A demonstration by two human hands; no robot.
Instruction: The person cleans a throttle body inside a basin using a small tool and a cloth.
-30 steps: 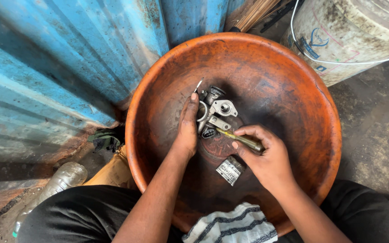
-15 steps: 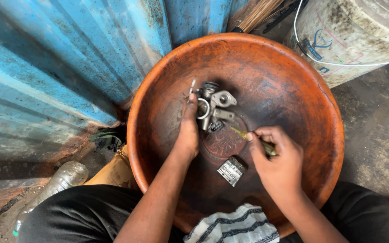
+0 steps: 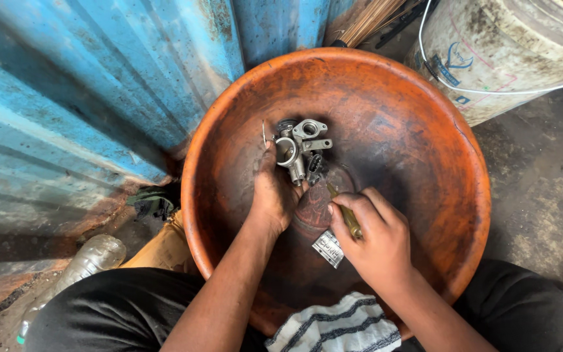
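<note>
bucket label (image 3: 454, 65): blue and pink print on the dirty white bucket (image 3: 516, 52), top right
bottle (image 3: 83, 264): clear plastic, lying lower left

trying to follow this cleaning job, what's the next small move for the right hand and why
Probably bring the small brush in the right hand up to the metal carburetor part. The left hand holds that part over the orange basin, and the brush tip sits just short of it.
</note>
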